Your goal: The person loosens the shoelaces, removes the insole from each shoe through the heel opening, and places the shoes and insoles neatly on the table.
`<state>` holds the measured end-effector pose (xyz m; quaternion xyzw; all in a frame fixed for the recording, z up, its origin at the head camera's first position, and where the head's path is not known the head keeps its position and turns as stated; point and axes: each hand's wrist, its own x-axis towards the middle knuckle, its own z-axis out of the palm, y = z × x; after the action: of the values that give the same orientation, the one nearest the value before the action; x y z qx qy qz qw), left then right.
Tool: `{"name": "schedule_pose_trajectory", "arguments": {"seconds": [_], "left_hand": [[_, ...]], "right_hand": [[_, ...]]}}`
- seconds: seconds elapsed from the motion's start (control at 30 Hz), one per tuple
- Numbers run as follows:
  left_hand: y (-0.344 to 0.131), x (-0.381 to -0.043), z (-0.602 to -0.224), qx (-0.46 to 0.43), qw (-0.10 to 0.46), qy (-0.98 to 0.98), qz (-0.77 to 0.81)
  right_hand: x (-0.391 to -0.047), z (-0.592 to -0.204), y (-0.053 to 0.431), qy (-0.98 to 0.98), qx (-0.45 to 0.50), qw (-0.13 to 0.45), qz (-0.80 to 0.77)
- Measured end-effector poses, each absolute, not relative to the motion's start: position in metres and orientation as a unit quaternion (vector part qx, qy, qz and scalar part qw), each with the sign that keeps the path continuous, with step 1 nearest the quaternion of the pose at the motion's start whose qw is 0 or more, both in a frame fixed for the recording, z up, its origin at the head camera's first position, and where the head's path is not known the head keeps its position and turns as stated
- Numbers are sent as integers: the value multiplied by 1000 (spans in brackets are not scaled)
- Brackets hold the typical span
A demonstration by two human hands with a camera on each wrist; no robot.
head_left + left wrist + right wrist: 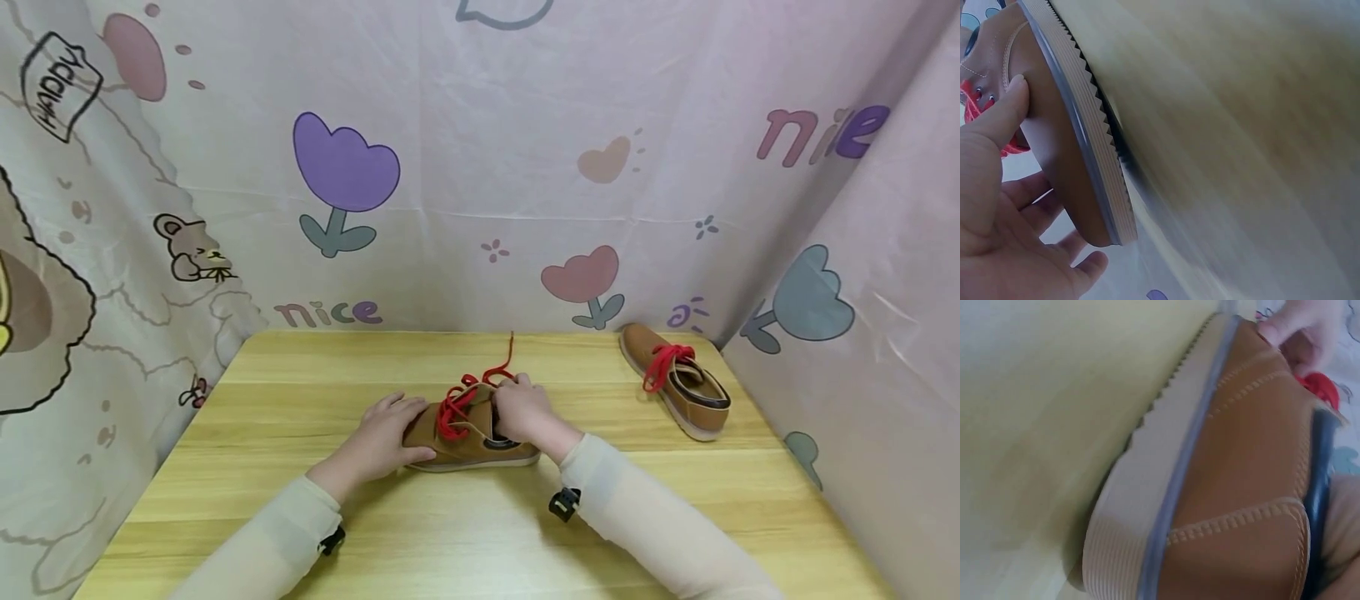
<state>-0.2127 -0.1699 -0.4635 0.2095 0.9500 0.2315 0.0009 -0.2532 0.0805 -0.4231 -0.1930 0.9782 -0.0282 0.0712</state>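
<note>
A brown low-cut shoe [465,450] with red laces [453,417] and a pale ridged sole stands upright, its toe toward the left. My left hand [382,437] grips the toe part, thumb on the near side and fingers over the far side; in the left wrist view the thumb presses the brown upper [1054,131]. At the ankle opening, my right hand [522,408] bends its fingers over the far edge, with the fingertips hidden. The black padded collar [1319,481] shows close against this hand in the right wrist view.
A matching brown shoe [697,417] with tied red laces stands at the back right of the wooden table [300,367]. One loose lace end [510,350] stretches toward the table's back edge. Printed curtains [465,167] enclose the back and sides.
</note>
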Motion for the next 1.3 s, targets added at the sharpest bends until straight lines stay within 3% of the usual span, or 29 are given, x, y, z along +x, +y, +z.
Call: {"name": "schedule_pose_trajectory", "arguments": {"seconds": [0.4,0.77,0.87,1.07,1.3], "left_hand": [[-169,-210,-459,202,5,951,235],[-169,-212,-461,205,0,951,232],[-168,-211,-460,205,2,951,232],[-167,-211,-459,205,3,952,229],[-168,-213,-460,199,4,953,228]], "right_hand": [[-272,-422,112,880,-315,153,-322],[-273,-419,124,825,-211,231,-470],[-275,-417,124,833,-217,214,-462],[-281,-405,118,891,-271,116,-346],[-279,-400,103,902,-311,113,-277]]}}
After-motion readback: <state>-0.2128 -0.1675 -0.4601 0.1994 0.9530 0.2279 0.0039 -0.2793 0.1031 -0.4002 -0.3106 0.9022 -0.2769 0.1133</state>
